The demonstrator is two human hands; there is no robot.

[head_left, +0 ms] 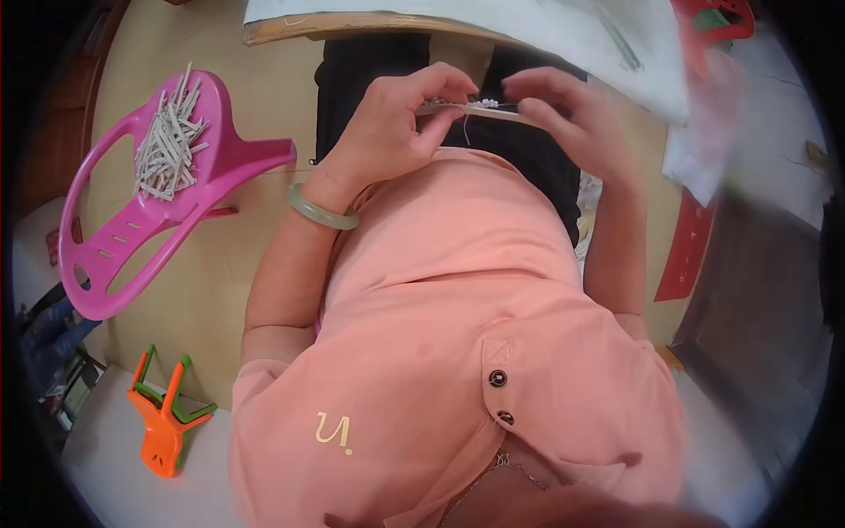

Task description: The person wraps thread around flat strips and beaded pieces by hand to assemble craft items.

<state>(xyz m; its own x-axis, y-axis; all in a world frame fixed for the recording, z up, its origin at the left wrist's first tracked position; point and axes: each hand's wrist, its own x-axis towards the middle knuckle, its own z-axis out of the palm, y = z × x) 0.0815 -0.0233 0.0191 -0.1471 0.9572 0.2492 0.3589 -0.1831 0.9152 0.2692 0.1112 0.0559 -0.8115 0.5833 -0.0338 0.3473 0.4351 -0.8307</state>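
Left hand (387,119) pinches a pale strip (503,114) at upper center, apparently steadying white beads (486,103) — right hand (576,123) at its end, grip unclear.

Even, moderately bright light, with soft, faint shadows; the cloth (563,40) is palest, towards one o'clock. Fisheye distortion curves the edges into black corners. Slight blur softens the right hand (576,119), stronger smearing from two to four o'clock.
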